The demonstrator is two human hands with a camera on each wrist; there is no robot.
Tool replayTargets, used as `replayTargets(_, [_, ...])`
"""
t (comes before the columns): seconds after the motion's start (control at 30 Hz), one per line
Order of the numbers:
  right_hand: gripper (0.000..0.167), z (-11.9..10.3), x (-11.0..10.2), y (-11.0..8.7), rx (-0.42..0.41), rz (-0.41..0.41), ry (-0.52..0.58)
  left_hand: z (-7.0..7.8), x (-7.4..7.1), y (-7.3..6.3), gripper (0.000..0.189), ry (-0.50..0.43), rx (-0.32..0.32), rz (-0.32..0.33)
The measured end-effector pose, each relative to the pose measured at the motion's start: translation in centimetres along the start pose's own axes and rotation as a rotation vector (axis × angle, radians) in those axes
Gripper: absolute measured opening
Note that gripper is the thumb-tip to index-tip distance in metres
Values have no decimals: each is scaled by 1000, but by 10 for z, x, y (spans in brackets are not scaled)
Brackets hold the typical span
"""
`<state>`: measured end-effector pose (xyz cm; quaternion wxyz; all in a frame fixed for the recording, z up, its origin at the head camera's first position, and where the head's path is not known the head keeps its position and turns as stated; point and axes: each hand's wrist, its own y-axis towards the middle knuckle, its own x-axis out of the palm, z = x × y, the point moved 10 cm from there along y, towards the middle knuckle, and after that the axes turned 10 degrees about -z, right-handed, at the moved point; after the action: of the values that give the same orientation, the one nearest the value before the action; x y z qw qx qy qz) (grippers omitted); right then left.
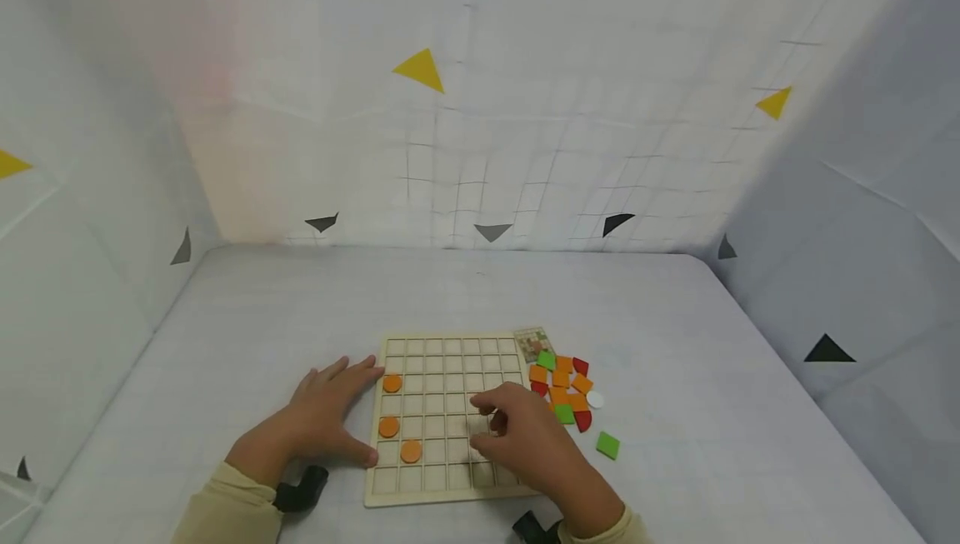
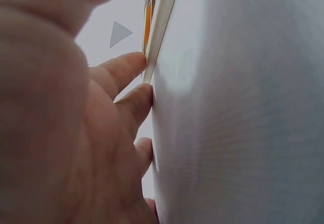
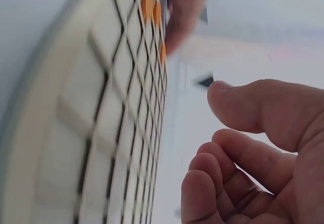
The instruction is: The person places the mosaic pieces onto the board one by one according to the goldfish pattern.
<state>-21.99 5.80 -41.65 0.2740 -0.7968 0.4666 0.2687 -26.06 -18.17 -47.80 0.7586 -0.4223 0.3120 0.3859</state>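
A pale wooden grid board (image 1: 434,426) lies on the table. Three orange discs sit in its cells: one disc (image 1: 392,383) towards the upper left, another disc (image 1: 388,426) below it, and a third disc (image 1: 410,451) one column to the right. With spread fingers, my left hand (image 1: 318,423) rests at the board's left edge; the left wrist view shows fingertips (image 2: 136,61) touching the rim. Above the right part of the board hovers my right hand (image 1: 528,436). Its thumb (image 3: 243,102) and loosely bent fingers stand apart, holding nothing in the right wrist view.
Right of the board lies a loose cluster of orange squares (image 1: 577,402), green squares (image 1: 564,414), red rounded pieces (image 1: 583,421) and a white disc (image 1: 596,400). One green square (image 1: 608,445) lies apart. A small patterned card (image 1: 532,342) touches the board's upper right corner.
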Motion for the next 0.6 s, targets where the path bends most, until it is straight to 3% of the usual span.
replayTargets(0.27, [37, 60, -48, -23, 192, 155, 72, -4, 0, 1, 126, -8, 7, 6])
replayTargets(0.43, [40, 95, -71, -37, 316, 208, -17, -3, 2, 1, 126, -26, 24, -4])
replayTargets(0.6, [42, 116, -82, -46, 388, 208, -53, -1, 1, 1, 126, -25, 17, 0])
